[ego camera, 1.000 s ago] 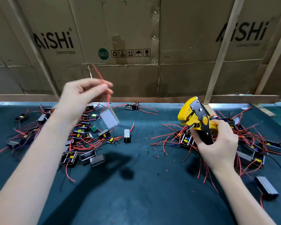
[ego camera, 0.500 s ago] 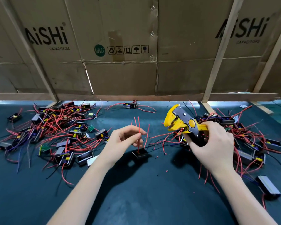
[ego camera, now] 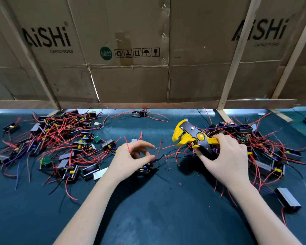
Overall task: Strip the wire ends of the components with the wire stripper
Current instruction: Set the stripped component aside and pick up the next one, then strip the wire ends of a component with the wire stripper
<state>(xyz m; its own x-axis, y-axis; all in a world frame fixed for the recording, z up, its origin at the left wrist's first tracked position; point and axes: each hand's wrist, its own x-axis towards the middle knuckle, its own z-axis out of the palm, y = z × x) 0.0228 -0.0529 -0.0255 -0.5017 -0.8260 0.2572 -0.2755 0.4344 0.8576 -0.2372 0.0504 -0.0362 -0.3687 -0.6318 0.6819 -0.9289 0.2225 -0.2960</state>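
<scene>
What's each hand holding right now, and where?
The right hand grips the wire stripper by its handles. The left hand holds nothing, fingers loose above a component.

One head-worn camera is looking forward and down, close above the dark table [ego camera: 148, 218], facing the cardboard wall [ego camera: 131, 82].

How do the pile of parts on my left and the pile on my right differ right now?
The left pile lies in the open, spread wide over the mat; the right pile is partly hidden behind the right hand, which grips the wire stripper. Green circuit boards show more plainly in the left pile than in the right. The left hand hovers beside the left pile, over a lone component. Both piles hold small dark components with tangled red wires.
</scene>
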